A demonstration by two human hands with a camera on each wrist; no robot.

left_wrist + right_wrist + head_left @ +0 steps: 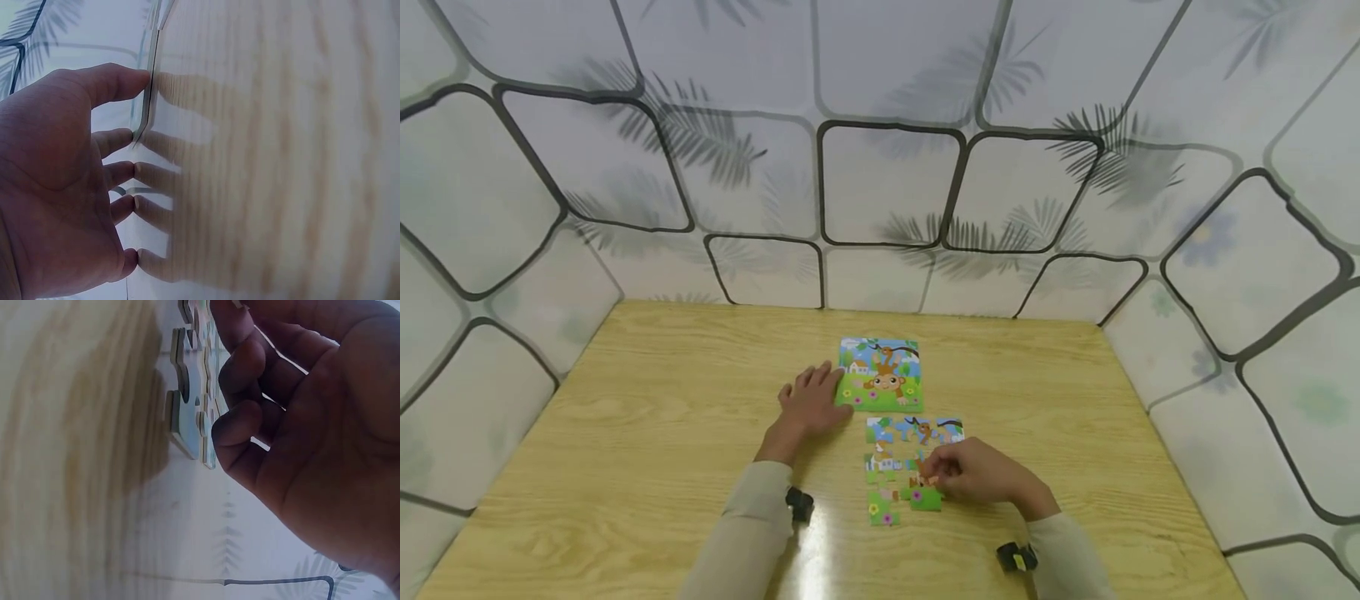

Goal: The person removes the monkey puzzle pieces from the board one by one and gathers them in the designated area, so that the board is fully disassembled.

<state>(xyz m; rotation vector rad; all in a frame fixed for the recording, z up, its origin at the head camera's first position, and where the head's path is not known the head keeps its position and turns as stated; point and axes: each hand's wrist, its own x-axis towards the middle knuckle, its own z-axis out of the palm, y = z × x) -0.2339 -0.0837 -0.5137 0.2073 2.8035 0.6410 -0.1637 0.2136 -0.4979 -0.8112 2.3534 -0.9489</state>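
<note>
A picture card (881,374) of a cartoon monkey on grass lies flat near the table's middle. My left hand (811,404) rests on the wood beside it with straight, spread fingers (119,140), and its fingertips touch the card's left edge (145,109). Just in front of the card lies a partly joined jigsaw (904,467) of the same picture. My right hand (958,473) hovers over the jigsaw's right side and pinches a small brownish piece (928,481) between thumb and fingertips. In the right wrist view its curled fingers (244,369) sit close to the pieces' edges (186,428).
The light wooden table (662,417) is enclosed on three sides by white padded walls (887,175) with dark lines and leaf prints. A loose green piece (883,508) lies at the jigsaw's near left corner. Bare wood stretches left and right of the hands.
</note>
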